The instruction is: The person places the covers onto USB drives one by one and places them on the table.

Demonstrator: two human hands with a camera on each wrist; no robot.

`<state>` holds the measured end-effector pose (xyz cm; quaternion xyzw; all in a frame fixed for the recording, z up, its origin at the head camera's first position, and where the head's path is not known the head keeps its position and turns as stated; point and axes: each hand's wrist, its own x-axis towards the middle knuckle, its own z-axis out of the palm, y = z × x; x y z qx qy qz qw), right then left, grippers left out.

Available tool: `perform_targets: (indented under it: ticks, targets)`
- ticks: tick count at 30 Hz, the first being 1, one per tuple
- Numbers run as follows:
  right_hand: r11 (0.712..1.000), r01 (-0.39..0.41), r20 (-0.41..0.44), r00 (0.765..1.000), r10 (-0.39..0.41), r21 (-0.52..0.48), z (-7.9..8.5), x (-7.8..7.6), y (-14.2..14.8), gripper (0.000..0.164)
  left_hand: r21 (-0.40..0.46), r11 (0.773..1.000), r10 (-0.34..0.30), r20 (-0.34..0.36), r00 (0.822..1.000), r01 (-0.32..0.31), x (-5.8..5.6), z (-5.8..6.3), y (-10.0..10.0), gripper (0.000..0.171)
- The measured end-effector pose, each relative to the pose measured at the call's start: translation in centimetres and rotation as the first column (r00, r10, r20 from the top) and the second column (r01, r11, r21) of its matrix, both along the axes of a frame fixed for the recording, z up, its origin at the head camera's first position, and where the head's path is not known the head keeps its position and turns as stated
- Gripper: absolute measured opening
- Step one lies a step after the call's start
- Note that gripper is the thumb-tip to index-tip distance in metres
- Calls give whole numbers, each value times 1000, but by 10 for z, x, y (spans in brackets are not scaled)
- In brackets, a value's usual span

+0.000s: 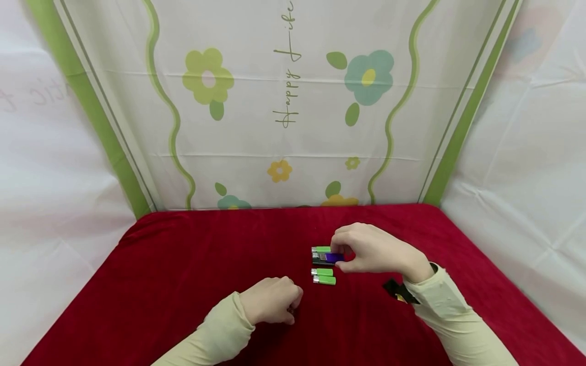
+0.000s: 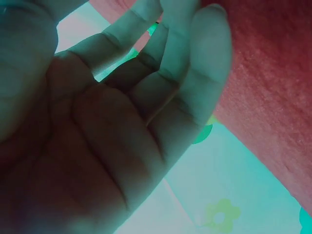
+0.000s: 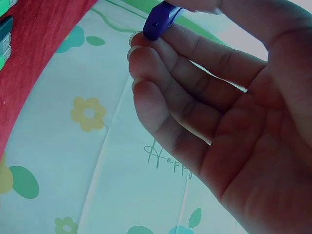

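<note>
My right hand (image 1: 371, 249) pinches a purple lighter (image 1: 334, 257) between thumb and fingers; its metal top points left. In the right wrist view only the purple lighter's end (image 3: 160, 22) shows at the fingertips. It overlaps a dark lighter (image 1: 320, 263) in the head view. Just behind that lies a green lighter (image 1: 320, 249), partly covered by the hand. Two more green lighters lie nearer me, the upper one (image 1: 322, 272) close to the lower one (image 1: 326, 280). Left of them, my left hand (image 1: 274, 300) hangs loosely curled over the cloth, holding nothing in the left wrist view.
A red cloth (image 1: 206, 264) covers the table. White printed fabric (image 1: 247, 127) stands behind it, with plain white sides at left and right. A small black item (image 1: 396, 290) shows beside the right sleeve (image 1: 439, 295).
</note>
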<state>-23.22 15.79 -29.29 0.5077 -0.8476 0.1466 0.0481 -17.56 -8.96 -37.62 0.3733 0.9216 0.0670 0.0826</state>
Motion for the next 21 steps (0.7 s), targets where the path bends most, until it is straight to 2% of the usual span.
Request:
perform_targets:
  ticks: [12,16,21]
  targets:
    - [1000,5,-9,1000,-5,6,-2,-1,0,14,-19,999,-37,22,999,37,-2,0,1,33]
    - [1000,6,-4,1000,-6,3,-2,-1,0,14,31,998,-55,42,998,53,-5,1,1,30]
    - [1000,10,-13,1000,-10,4,-1,-1,0,14,112,991,-77,11,997,75,-8,6,-1,27]
